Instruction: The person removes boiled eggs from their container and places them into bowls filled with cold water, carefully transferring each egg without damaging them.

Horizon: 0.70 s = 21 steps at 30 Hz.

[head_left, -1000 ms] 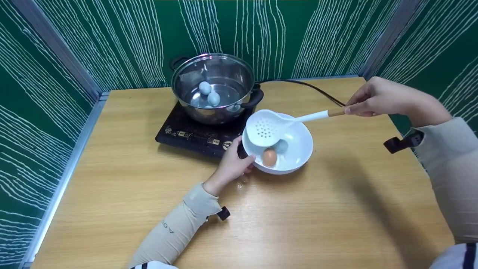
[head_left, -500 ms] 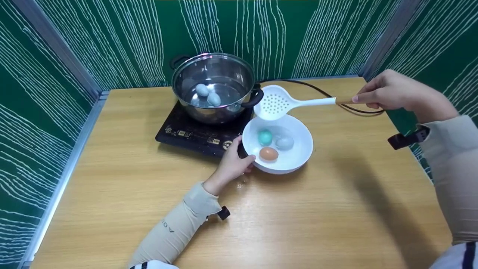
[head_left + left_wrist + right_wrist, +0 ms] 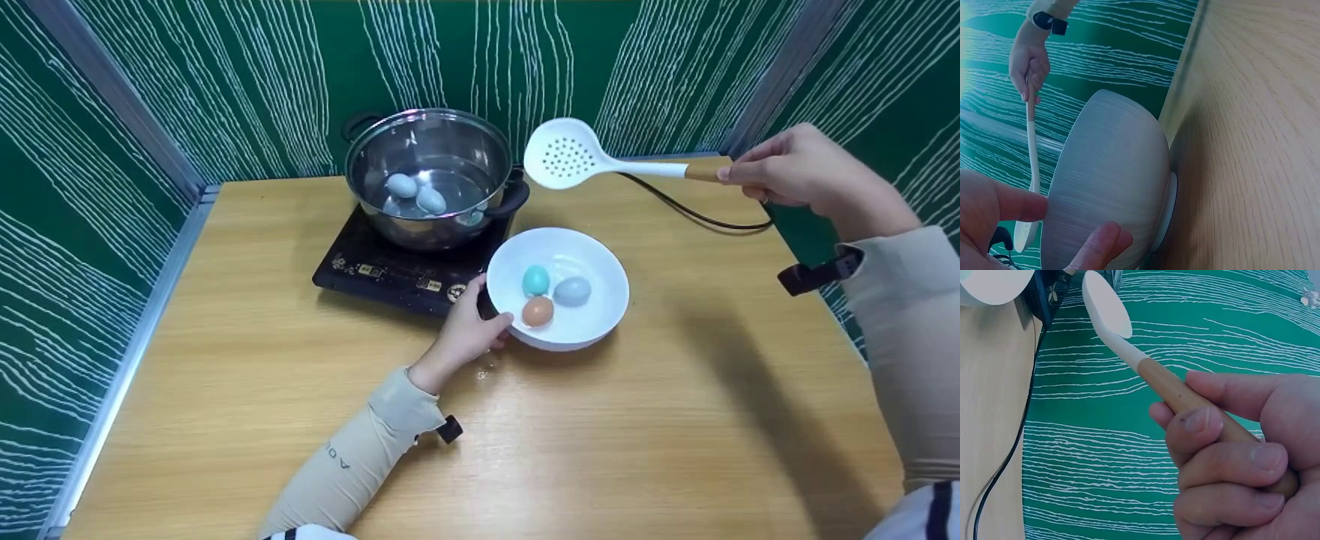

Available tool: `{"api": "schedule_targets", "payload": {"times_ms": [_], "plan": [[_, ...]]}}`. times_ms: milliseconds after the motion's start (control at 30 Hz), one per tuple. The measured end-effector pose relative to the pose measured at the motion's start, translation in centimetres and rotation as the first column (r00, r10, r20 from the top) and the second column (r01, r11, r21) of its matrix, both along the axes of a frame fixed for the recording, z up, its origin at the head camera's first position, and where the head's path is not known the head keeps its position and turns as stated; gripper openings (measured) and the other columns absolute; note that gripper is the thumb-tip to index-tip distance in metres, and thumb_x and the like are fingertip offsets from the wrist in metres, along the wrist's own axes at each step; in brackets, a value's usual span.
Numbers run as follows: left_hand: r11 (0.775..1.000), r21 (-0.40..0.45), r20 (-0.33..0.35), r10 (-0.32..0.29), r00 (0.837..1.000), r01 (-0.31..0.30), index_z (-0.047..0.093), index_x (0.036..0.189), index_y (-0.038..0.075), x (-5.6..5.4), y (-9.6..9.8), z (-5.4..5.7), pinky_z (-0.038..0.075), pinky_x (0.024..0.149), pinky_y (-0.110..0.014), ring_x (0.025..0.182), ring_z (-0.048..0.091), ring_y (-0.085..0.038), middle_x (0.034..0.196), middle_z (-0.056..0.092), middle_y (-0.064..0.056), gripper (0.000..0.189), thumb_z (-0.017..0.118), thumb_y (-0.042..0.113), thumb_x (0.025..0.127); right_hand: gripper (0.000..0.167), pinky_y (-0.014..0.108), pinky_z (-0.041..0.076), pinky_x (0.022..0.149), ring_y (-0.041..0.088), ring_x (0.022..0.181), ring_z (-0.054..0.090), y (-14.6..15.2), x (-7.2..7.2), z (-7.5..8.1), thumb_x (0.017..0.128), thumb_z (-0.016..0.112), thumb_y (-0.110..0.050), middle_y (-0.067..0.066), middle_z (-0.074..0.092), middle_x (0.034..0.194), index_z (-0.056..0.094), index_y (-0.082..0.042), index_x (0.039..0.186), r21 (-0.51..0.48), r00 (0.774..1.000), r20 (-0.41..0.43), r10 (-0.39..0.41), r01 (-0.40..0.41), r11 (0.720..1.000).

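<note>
My right hand [image 3: 796,171] grips the wooden handle of a white slotted spoon [image 3: 564,153]. Its perforated bowl is bare, raised behind the white bowl and right of the pot. In the right wrist view my fingers curl round that wooden handle [image 3: 1169,384]. My left hand [image 3: 471,327] holds the left rim of the white bowl [image 3: 607,315], thumb at the rim and fingers against the outer wall, as the left wrist view shows. Inside the bowl lie a teal egg [image 3: 535,280], a pale blue egg [image 3: 573,292] and a brown egg [image 3: 538,311].
A steel pot [image 3: 427,229] with black handles stands on a black induction cooker [image 3: 382,274]. In its water lie two pale blue eggs [image 3: 402,186]. A black cord [image 3: 701,217] runs across the back right of the wooden table [image 3: 247,360]. Green patterned walls enclose the back and sides.
The slotted spoon has risen from over the bowl, back and up, with my right hand. The teal egg has come off it into the bowl. My left hand has stayed put.
</note>
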<state>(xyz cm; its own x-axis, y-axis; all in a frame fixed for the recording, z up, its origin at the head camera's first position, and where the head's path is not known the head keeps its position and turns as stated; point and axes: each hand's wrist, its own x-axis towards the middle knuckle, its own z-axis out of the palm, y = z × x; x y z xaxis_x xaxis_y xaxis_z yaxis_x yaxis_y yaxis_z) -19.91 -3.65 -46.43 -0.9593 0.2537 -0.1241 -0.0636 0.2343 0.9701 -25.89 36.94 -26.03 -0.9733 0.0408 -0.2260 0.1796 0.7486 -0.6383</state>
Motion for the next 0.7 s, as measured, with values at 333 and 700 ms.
{"api": "schedule_targets", "payload": {"times_ms": [333,700], "plan": [[1.000,0.006,-0.009,-0.005,1.000,0.005,0.028,0.168,-0.002,0.1,-0.1,0.0,0.073,0.074,-0.049,0.086,0.078,-0.042,0.154,0.049,-0.037,0.081,0.067,0.005,0.098,0.030,0.020,0.047,0.053,0.015,0.070,0.053,-0.9,-0.3,1.1,0.102,0.075,-0.044,-0.008,0.067,0.083,0.084,-0.020,0.118,-0.072,0.997,-0.034,-0.063,0.061,0.996],[1.000,0.002,-0.003,-0.004,1.000,0.004,0.029,0.167,-0.002,0.0,0.0,0.1,0.073,0.073,-0.047,0.086,0.078,-0.041,0.153,0.050,-0.037,0.080,0.068,0.005,0.098,0.049,0.020,0.050,0.059,0.017,0.077,0.054,-3.3,-1.1,2.1,0.103,0.074,-0.044,-0.008,0.065,0.088,0.075,-0.008,0.136,-0.032,0.997,-0.064,-0.035,0.033,0.999]]}}
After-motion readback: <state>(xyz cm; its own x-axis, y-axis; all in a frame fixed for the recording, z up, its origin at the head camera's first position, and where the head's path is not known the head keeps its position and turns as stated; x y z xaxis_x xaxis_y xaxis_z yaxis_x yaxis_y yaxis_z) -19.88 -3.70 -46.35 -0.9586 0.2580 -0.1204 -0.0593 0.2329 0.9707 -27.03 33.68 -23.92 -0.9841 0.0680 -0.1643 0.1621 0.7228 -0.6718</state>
